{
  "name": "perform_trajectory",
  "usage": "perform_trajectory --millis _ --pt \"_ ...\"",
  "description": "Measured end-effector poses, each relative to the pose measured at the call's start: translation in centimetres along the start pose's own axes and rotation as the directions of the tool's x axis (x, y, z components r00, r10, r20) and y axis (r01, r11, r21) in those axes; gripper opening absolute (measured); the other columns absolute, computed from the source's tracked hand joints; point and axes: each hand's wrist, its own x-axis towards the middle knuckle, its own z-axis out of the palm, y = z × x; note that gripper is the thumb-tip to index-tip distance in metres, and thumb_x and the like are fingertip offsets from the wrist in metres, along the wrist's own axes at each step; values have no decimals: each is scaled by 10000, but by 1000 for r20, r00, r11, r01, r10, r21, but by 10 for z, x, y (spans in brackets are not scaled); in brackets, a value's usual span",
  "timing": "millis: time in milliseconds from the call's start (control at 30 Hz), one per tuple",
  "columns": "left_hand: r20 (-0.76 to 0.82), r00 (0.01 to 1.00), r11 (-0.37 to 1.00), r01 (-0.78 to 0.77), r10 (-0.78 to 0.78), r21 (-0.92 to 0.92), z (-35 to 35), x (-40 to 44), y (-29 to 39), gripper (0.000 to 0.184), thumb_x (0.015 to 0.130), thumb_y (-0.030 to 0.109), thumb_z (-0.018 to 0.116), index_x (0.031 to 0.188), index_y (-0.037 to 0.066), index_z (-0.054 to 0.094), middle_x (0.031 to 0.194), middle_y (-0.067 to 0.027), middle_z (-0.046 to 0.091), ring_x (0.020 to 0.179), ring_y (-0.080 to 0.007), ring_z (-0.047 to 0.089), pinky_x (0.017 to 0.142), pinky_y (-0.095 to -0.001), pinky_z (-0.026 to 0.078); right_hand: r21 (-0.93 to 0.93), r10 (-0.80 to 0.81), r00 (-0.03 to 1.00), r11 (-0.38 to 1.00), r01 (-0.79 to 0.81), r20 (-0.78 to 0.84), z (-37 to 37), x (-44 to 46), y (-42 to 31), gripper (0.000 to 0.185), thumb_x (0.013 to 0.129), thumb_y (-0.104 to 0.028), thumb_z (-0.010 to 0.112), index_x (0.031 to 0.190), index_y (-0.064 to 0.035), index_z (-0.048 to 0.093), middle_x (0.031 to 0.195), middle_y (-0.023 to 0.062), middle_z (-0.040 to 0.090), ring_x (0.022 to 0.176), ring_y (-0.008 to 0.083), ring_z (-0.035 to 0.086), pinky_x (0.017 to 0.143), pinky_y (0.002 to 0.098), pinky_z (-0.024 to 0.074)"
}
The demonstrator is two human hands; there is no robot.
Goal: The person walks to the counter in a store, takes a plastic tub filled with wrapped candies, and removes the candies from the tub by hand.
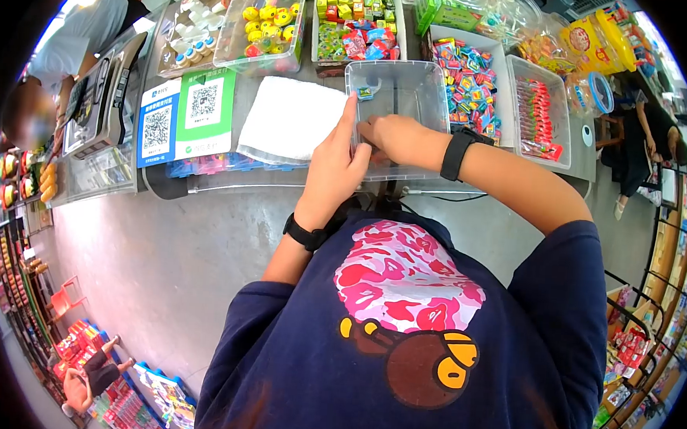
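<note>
A clear plastic bin [412, 86] stands at the counter's front edge, with a small blue-and-green packet [365, 93] inside near its far left corner. My left hand [336, 156] is at the bin's left wall, index finger stretched along it and thumb apart; it appears to hold the wall, its other fingers hidden. Reaching into the bin from the right, my right hand [398, 140] has its fingers curled close to that same wall. Whatever those fingers pinch is hidden. Left of my left hand lies a folded white cloth or paper [290, 118].
Candy boxes [467, 81] and a tray of red-wrapped sweets [537, 116] flank the bin. Yellow toys [272, 24] fill another box behind. QR code signs [205, 110] and a cash register [105, 97] stand left. Other people appear at the far left, lower left and right.
</note>
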Motion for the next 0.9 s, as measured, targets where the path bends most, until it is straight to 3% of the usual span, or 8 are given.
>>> perform_trajectory --millis 133,300,433,500,633,900 --pt "22 999 999 35 -35 12 0 0 0 752 795 60 552 1503 100 303 898 -222 618 638 -287 578 656 -382 493 -13 -58 995 998 58 -82 0 -3 -1 287 758 -134 724 1001 -30 612 803 196 681 794 376 681 665 463 528" --pt "1 1000 999 -4 4 37 2 -1 -3 753 795 51 548 1503 92 296 1012 -245 631 647 -291 589 663 -380 497 -17 23 998 1000 -24 -59 -7 -2 -12 210 736 -116 710 890 8 641 780 201 677 777 376 680 660 467 526" --pt "3 1000 1000 9 -9 28 0 -3 2 748 797 49 546 1501 85 298 1019 -243 632 652 -292 591 668 -382 497 -50 21 998 998 -25 -64 -7 0 -12 156 725 -101 699 844 -7 666 780 188 683 781 360 686 656 451 541" --pt "4 1000 999 17 -17 33 0 -5 3 745 796 48 546 1499 80 300 1025 -241 631 653 -294 589 674 -388 498 -285 90 984 949 -132 -156 -8 3 -4 100 735 -104 682 794 -27 705 783 169 696 784 330 701 655 421 563" --pt "1 1000 999 29 -29 44 0 -5 5 741 797 49 544 1496 74 303 1030 -242 629 652 -295 586 678 -389 496 -313 259 950 901 -302 -172 -21 0 2 117 760 -107 650 797 -42 739 788 153 709 775 310 716 651 406 578" --pt "11 999 999 30 -30 43 -2 -6 7 737 799 58 545 1495 72 304 925 -217 609 648 -287 567 670 -392 484 -348 184 946 897 -272 -266 -19 0 7 111 752 -72 631 788 -30 727 794 181 702 781 328 713 648 403 582"
